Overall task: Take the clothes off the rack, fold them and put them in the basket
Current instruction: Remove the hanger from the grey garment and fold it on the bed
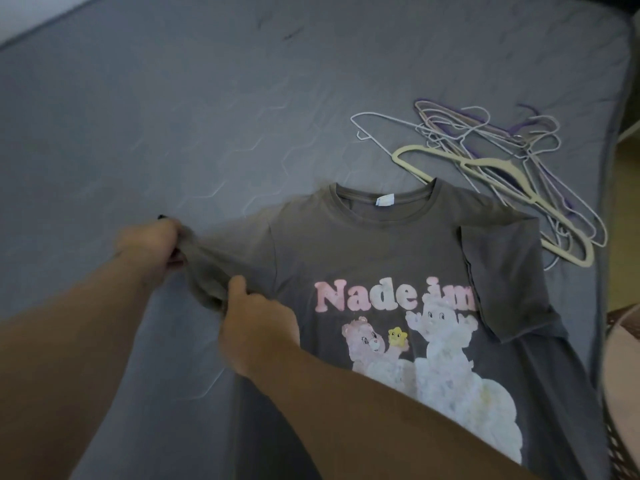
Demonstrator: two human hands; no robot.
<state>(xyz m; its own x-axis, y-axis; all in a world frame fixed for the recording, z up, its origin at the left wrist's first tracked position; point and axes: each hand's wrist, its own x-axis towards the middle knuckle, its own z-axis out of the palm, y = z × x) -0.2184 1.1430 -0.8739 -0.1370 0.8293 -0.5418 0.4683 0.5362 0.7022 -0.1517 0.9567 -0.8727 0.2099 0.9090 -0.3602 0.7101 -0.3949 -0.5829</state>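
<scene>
— Where's the T-shirt (374, 244)?
— Print-up on the grey bed (173, 116), centre to lower right of the frame, one folded sleeve (505, 271) lying over the chest.
— And the hands?
— The left hand (149, 244) is curled tight round the other sleeve (214, 268), middle left. The right hand (256, 327) pinches its lower edge.
— Anything else?
— Hangers (502, 161) piled upper right, and a basket (620, 455) at the lower right edge.

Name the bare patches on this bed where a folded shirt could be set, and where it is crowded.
Widest bare stretch of the bed: from the far edge down to the T-shirt collar, left of the hangers. A second patch lies left of the left hand, which holds the sleeve. Crowded: the right side, where hangers pile against the T-shirt.
</scene>
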